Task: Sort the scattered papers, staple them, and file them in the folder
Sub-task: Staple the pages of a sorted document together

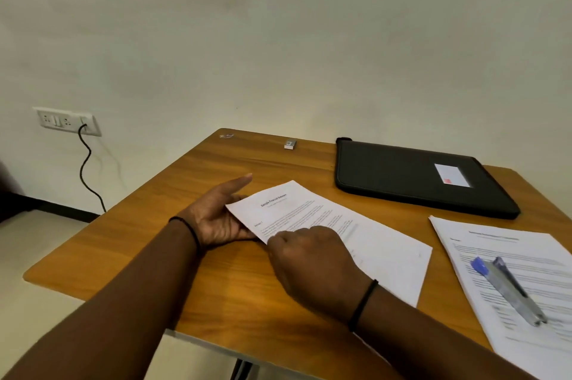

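Pale, bare wall fills the far half of the scene, and a white socket plate [66, 121] with a black cable [88, 169] plugged into it is seen low on the left. Below it, a brown wood-grain table [235, 290] is set against the wall.

Near the middle of the table a white printed paper sheaf [356, 231] lies flat, turned at an angle. Its left corner is met by the left hand [216, 218], which is laid palm up with the fingers straight and spread, their tips hidden under the sheet's edge. The right hand [312, 268] is rested on the near edge of the same sheaf with its fingers curled down (whether the paper is pinched or only pressed cannot be told). A thin black band is worn on each wrist.

A closed black zip folder [402, 175] with a small white label is placed at the far right, well apart from the sheaf. At the near right a second white printed paper stack [532, 317] is spread, and a long silver stapler with a blue tip [507, 290] is laid across it. A small silver staple box [290, 144] sits near the far edge.
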